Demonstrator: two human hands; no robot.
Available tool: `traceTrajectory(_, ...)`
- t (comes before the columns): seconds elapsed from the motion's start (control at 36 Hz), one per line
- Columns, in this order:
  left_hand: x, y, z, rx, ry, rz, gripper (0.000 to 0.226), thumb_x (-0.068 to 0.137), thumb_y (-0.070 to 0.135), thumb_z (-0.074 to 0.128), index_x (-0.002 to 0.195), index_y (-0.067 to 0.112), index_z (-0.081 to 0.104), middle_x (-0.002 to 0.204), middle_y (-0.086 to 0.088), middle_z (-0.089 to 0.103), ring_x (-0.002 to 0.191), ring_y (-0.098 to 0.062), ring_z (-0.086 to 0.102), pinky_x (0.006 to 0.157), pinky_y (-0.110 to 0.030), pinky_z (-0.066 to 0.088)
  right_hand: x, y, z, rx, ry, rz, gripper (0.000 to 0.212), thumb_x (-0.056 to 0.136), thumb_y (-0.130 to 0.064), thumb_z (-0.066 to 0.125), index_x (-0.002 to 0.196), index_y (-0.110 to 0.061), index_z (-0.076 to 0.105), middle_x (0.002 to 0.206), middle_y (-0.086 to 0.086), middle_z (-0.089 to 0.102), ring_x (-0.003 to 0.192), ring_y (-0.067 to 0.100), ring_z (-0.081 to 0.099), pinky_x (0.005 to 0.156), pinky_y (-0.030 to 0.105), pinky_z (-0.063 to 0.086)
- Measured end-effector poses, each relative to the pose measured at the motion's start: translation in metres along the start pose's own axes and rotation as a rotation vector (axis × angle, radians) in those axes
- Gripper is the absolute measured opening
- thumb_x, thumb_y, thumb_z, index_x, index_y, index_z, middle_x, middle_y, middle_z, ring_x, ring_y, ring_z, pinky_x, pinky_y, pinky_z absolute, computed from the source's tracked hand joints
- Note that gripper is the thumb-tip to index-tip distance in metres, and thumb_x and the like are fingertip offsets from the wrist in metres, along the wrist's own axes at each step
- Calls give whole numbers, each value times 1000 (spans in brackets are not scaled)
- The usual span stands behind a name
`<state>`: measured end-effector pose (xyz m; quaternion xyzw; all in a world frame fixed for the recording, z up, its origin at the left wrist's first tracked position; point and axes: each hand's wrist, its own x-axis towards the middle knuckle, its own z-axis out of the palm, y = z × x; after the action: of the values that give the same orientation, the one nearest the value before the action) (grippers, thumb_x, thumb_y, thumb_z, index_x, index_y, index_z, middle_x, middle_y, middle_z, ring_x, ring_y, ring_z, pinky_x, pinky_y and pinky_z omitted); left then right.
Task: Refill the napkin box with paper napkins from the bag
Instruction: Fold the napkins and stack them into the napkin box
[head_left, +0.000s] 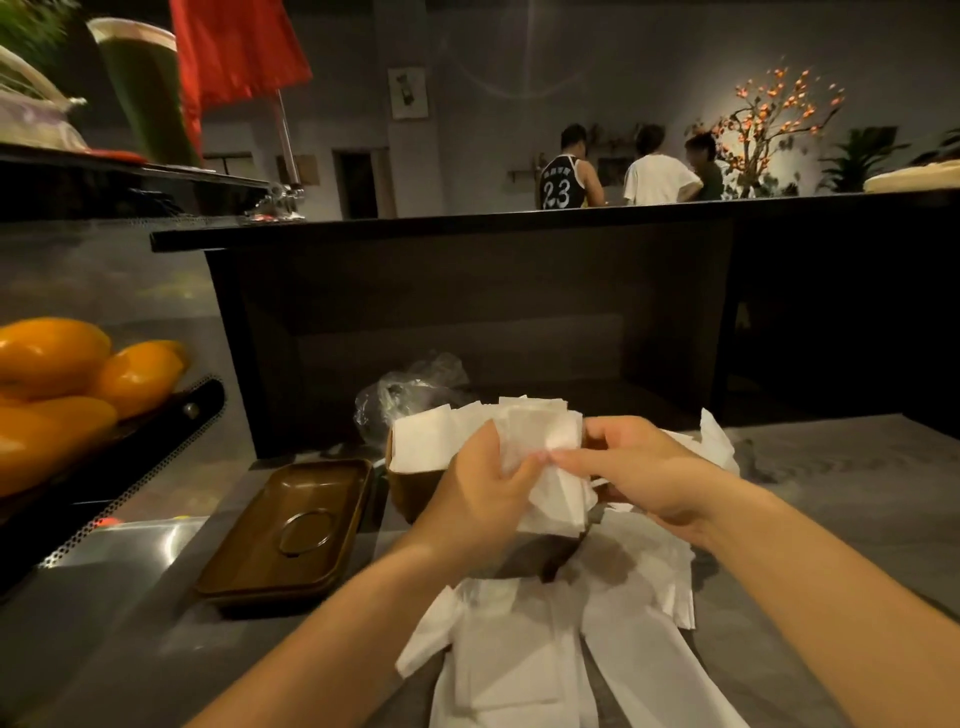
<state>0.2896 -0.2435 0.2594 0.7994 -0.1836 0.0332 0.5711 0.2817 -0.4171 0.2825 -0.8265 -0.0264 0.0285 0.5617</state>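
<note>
The paper napkins (540, 447) are thin, white and soft, folded into squares with a few crinkles. A bunch of them stands in the napkin box (415, 491), a brown wooden box on the grey counter (831, 493). More white napkins (519, 660) lie flat and spread out on the counter, close to the person. Behind the box sits the bag (410, 389), clear, shiny and crumpled. To the left of the box lies a wooden lid (291, 535), a flat brown rectangle with round corners and an oval hole in it.

Both arms reach forward over the loose napkins. The left hand (483, 499) curls its fingers around the bunch of napkins from the left. The right hand (644, 473) pinches the same bunch from the right. The two hands nearly touch.
</note>
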Motion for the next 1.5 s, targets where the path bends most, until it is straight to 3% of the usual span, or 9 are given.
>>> traceTrajectory(0.11,0,3,-20,47,-69,-56,25,98,27,63,121,33,55,121,14,65,105,-7,68,89,-28,59,16,-11,9,-24,138,19,14,98,-26,65,112,-24,67,110,-4,70,101,18,68,88,39,60)
traceTrajectory(0.33,19,-8,-78,168,183,-104,19,92,17,72,106,25,63,88,6,73,76,-7,73,72,-24,62,61,-45,26,-121,270,-44,10,95,-22,71,89,-14,71,94,7,71,90,23,67,84,39,60)
traceTrajectory(0.44,34,-19,-95,437,301,-58,9,98,24,63,102,32,62,96,12,65,86,-4,63,71,-16,50,81,-51,25,-212,248,24,12,93,-20,73,89,-9,73,91,11,69,80,21,63,72,31,55)
traceTrajectory(0.67,57,-29,-87,679,-10,44,42,106,40,44,146,32,45,150,14,44,138,-7,40,114,-24,31,99,-47,40,-297,146,89,19,86,-24,80,80,-6,74,86,11,72,81,24,70,83,40,61)
traceTrajectory(0.94,62,-36,-94,630,33,46,44,105,30,48,148,29,42,150,9,44,136,-10,43,115,-33,38,106,-52,28,-205,388,-5,24,91,-23,75,93,0,71,89,17,71,77,23,71,76,40,64)
traceTrajectory(1.11,64,-36,-101,526,-20,-34,69,88,16,74,145,33,38,131,15,53,119,-7,54,92,-23,44,100,-62,43,-17,109,53,8,89,-21,78,92,-14,76,94,6,75,87,18,73,73,30,61)
traceTrajectory(1.28,66,-41,-125,253,373,-31,47,91,-15,48,120,22,52,110,4,60,111,-17,62,93,-26,52,100,-64,65,-141,37,38,16,89,-22,77,78,-12,72,80,4,70,70,14,69,71,30,60)
traceTrajectory(1.36,58,-37,-126,352,321,24,33,101,1,47,121,25,60,116,10,58,108,-6,57,93,-23,49,104,-66,75,-171,10,65,14,87,-24,80,85,-11,76,85,7,76,79,21,75,86,43,62)
traceTrajectory(1.5,49,-32,-123,577,107,128,28,101,29,56,128,30,64,130,17,58,122,0,50,109,-29,43,106,-71,89,-384,-4,95,22,86,-27,81,82,-9,70,80,9,75,74,21,76,72,35,63)
